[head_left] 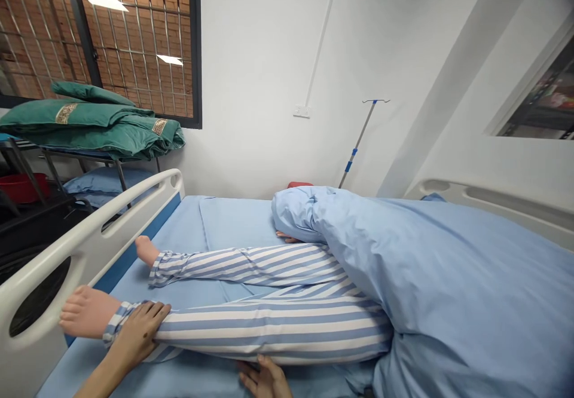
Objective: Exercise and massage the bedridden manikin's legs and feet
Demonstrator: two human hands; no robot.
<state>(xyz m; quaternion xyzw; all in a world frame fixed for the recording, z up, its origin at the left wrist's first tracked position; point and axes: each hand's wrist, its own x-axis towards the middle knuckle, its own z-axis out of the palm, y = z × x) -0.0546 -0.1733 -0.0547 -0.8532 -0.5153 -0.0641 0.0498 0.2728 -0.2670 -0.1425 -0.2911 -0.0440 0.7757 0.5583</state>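
Observation:
Two legs in blue-and-white striped trousers (269, 329) lie stretched on the bed, with bare feet that look like a manikin's. The near foot (89, 312) points left toward the footboard; the far foot (146, 251) lies beyond it. My left hand (140, 331) is wrapped over the near lower leg just above the ankle, on the trouser cuff. Below the near knee, my right hand (265, 379) is turned palm up, fingers apart, beside the leg's underside; whether it bears any weight cannot be seen. A light blue quilt (430, 266) covers the upper body, and some fingers (286, 238) show under its folded edge.
A pale plastic footboard (83, 248) closes the bed's left end, and a headboard (502, 207) stands at the right. Behind the bed rises an IV pole (357, 144). Folded green quilts (94, 120) lie on a rack under the barred window. A red basin (24, 187) sits below left.

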